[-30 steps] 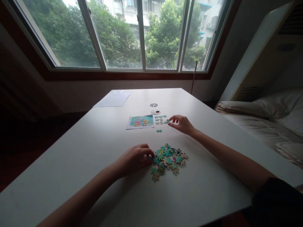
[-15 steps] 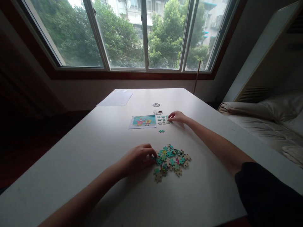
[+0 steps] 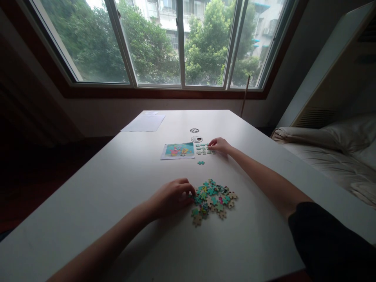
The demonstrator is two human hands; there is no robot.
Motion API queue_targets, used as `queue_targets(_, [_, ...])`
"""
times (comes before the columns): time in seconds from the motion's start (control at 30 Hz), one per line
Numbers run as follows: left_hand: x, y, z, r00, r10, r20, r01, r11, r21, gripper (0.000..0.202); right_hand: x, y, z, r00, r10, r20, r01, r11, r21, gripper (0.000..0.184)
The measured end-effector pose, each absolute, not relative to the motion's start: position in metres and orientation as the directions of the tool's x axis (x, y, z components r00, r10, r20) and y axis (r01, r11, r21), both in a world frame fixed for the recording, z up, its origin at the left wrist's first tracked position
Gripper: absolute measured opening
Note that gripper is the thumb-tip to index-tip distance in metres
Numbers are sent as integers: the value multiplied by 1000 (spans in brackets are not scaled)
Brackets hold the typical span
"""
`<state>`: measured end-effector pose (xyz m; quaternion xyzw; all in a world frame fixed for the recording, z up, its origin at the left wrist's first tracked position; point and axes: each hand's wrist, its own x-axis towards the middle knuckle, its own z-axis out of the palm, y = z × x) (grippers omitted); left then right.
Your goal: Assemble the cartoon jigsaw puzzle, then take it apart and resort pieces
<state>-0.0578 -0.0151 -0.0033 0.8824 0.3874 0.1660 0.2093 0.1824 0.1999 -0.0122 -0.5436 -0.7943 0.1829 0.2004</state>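
A heap of jigsaw pieces (image 3: 214, 197), teal and tan, lies on the white table (image 3: 117, 188) in front of me. My left hand (image 3: 172, 197) rests at the heap's left edge, fingers curled and touching the nearest pieces. Farther off, my right hand (image 3: 219, 145) reaches to a small group of laid-out teal pieces (image 3: 202, 149), fingertips pinched on a piece at the group's right side. A colourful reference picture (image 3: 178, 150) lies just left of that group. One single teal piece (image 3: 201, 162) sits alone between the group and the heap.
A sheet of paper (image 3: 144, 122) lies at the table's far left. Two small round things (image 3: 196, 138) sit behind the picture. A bed with pale bedding (image 3: 331, 156) stands to the right. Large windows (image 3: 176, 43) fill the far wall, with a thin stick (image 3: 244, 96) leaning below them.
My right hand moved forward and left from beside the laid-out pieces onto their right edge and stays there. My left hand has hardly moved at the heap.
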Motion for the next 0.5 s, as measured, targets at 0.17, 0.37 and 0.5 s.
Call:
queue_targets(0.17, [-57, -15, -4, 647, 753, 117, 622, -610, 490, 14, 184, 197, -10, -327, 928, 178, 769, 371, -520, 19])
queue_targets(0.37, [-56, -16, -1, 644, 759, 91, 626, -592, 507, 14, 189, 168, -1, -322, 891, 319, 713, 450, -537, 22])
queue_targets(0.5, [-56, -16, 1, 649, 758, 72, 621, -582, 525, 17, 191, 130, -2, -447, 820, 358, 615, 572, -543, 16])
